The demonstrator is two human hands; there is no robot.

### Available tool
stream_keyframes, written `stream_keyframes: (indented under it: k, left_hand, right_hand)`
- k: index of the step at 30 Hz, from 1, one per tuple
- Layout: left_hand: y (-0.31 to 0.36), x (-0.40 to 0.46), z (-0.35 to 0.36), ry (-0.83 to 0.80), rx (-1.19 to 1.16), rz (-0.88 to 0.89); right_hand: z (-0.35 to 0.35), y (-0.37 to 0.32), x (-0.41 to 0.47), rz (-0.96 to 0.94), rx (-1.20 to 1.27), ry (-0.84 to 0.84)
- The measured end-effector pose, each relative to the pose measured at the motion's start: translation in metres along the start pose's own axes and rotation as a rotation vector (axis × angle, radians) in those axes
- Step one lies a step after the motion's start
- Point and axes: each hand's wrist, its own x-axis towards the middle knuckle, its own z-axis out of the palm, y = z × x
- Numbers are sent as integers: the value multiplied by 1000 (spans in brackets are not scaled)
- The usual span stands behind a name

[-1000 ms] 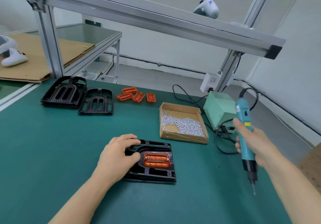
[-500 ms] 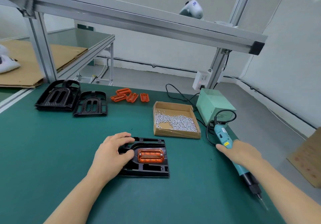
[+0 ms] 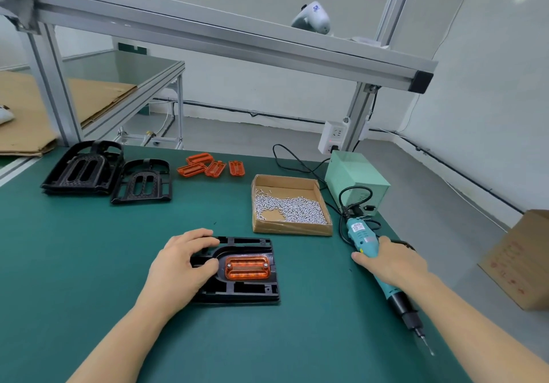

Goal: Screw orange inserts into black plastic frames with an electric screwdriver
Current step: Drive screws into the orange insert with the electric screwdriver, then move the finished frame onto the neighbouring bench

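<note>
A black plastic frame (image 3: 243,289) lies flat on the green mat in front of me, with an orange insert (image 3: 247,267) seated in its recess. My left hand (image 3: 178,269) rests on the frame's left side, fingers curled over its edge. To the right, the teal electric screwdriver (image 3: 364,238) lies on the mat near the table's right edge, bit pointing toward me. My right hand (image 3: 392,262) lies over its body, fingers around it.
A cardboard tray of silver screws (image 3: 289,208) sits behind the frame. Several loose orange inserts (image 3: 212,167) and two stacks of black frames (image 3: 110,173) lie at the back left. A green power box (image 3: 356,182) with cables stands back right. An aluminium beam (image 3: 225,38) runs overhead.
My right hand has lowered the screwdriver from upright in the air down onto the mat at the right. The left hand has stayed on the frame.
</note>
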Motion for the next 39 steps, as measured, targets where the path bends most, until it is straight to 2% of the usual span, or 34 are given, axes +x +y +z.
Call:
stream_keyframes:
  k: [13, 15, 18, 22, 25, 29, 35, 39]
  left_hand:
    - [2, 1, -2, -25, 2, -1]
    - [2, 0, -3, -33, -14, -1]
    - [5, 0, -8, -30, -55, -4]
    - [13, -2, -17, -7, -72, 11]
    - [16, -11, -23, -27, -57, 19]
    - [12, -29, -30, -63, -24, 8]
    - [6, -45, -29, -117, 118, -28]
    - [3, -45, -26, -95, 169, -55]
  right_hand:
    - [-14, -7, -3, -11, -83, -5]
    - [-19, -11, -8, -26, -105, 79]
    - [-33, -23, -21, -111, -160, 299]
    - [-45, -52, -37, -418, -18, 434]
    - [-45, -79, -51, -714, 137, 343]
    - [-30, -117, -62, -958, 151, 194]
    - [-9, -158, -64, -1082, 136, 66]
    - [-1, -170, -64, -1075, 140, 2]
